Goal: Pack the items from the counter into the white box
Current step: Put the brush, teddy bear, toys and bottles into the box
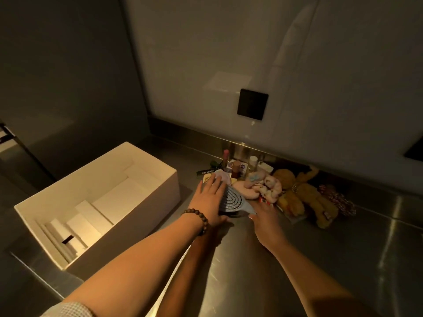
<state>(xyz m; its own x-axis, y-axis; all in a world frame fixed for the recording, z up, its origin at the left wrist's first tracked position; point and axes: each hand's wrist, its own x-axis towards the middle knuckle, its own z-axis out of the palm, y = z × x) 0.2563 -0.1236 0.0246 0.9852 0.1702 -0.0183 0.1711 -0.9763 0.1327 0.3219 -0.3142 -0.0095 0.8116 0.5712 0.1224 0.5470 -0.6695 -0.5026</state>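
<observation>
My left hand (211,197) lies flat, fingers straight, on the grey ridged thing (231,200); right hand (265,217) relaxed beside it, steel surface (320,259) under both, white box (142,202) to the left.

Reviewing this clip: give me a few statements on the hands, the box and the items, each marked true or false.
1. The left hand lies with fingers straight on the grey grooved item. True.
2. The white box sits right of the pile. False: it is left of it.
3. The yellow plush toy is already in the box. False: it lies on the counter.
4. A beaded bracelet is on the left wrist. True.
5. The right hand holds a bottle. False: no bottle in its grip.
</observation>
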